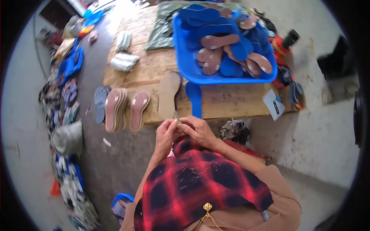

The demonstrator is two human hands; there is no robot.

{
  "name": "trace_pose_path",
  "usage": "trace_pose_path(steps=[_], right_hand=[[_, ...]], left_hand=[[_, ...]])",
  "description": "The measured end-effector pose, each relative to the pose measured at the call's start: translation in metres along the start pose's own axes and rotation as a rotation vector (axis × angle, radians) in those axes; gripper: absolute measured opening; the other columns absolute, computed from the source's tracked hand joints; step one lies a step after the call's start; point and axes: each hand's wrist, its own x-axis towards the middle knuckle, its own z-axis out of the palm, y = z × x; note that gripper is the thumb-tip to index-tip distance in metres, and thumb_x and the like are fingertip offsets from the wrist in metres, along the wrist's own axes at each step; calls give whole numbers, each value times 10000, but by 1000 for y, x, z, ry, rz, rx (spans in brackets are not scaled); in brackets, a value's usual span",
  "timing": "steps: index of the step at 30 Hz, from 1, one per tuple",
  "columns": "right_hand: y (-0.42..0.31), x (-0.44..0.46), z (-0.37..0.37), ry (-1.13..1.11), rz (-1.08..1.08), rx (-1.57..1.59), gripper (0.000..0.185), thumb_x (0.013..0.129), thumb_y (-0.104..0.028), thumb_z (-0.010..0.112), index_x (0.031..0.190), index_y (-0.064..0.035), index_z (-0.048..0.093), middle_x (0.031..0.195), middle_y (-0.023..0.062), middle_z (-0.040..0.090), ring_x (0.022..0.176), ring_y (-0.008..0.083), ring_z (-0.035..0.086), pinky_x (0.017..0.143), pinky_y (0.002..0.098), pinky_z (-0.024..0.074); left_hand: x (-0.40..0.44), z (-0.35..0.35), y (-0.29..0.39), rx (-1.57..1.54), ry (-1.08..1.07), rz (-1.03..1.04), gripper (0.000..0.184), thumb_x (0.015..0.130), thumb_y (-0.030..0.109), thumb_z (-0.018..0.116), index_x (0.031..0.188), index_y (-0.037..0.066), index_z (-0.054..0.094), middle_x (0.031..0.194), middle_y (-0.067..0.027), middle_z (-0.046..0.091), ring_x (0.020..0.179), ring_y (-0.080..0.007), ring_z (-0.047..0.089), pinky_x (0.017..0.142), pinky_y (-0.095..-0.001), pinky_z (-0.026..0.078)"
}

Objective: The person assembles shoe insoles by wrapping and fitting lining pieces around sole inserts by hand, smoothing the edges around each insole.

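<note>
Head view: both hands meet at the near edge of a wooden table (148, 79), in front of the person's red-and-black checked apron (200, 175). Thumb and fingers of the left hand (166, 131) and of the right hand (197, 131) are closed together, pinching a small thin piece (176, 115) between the fingertips; its exact nature is too small to tell. Directly beyond the fingertips, a tan insole (168, 96) lies flat on the table, toe end away from the person. Just beside it on the right lies a blue insole (194, 96), partly below the front wall of a blue tub (227, 80) heaped with blue and pink insoles. Left of the tan insole stand a small pink stack (139, 106) and a larger pink stack (114, 109).
</note>
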Motion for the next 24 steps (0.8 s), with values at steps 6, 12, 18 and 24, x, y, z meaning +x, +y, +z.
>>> trace_pose_path(steps=[6, 12, 18, 24], right_hand=[[20, 35, -4, -192, 222, 256, 215, 935, -160, 550, 979, 28, 645, 791, 38, 631, 741, 93, 568, 665, 258, 470], [82, 56, -36, 15, 289, 110, 231, 983, -183, 422, 923, -3, 554, 813, 60, 560, 768, 134, 515, 705, 305, 427], [151, 57, -146, 240, 648, 313, 182, 970, -166, 478, 1047, -14, 542, 940, 92, 642, 780, 165, 656, 649, 319, 583], [137, 30, -200, 127, 599, 329, 228, 897, -131, 640, 1094, -29, 586, 944, 27, 675, 785, 69, 636, 703, 219, 513]], left_hand=[[-4, -2, 0, 76, 94, 120, 200, 993, 190, 498, 1028, 3, 561, 953, -82, 638, 867, -140, 641, 786, -279, 540], [-39, -11, -19, -438, 104, 133, 182, 945, 118, 497, 1074, -1, 543, 1145, -143, 610, 1069, -250, 607, 965, -396, 476], [-128, -94, -45, -865, 273, 421, 335, 918, 147, 488, 1192, -39, 533, 1294, -205, 547, 1213, -328, 534, 1010, -478, 468], [-96, -98, 9, -797, 273, 488, 353, 965, 127, 440, 1249, -80, 476, 1312, -230, 522, 1230, -342, 515, 1060, -494, 422]])
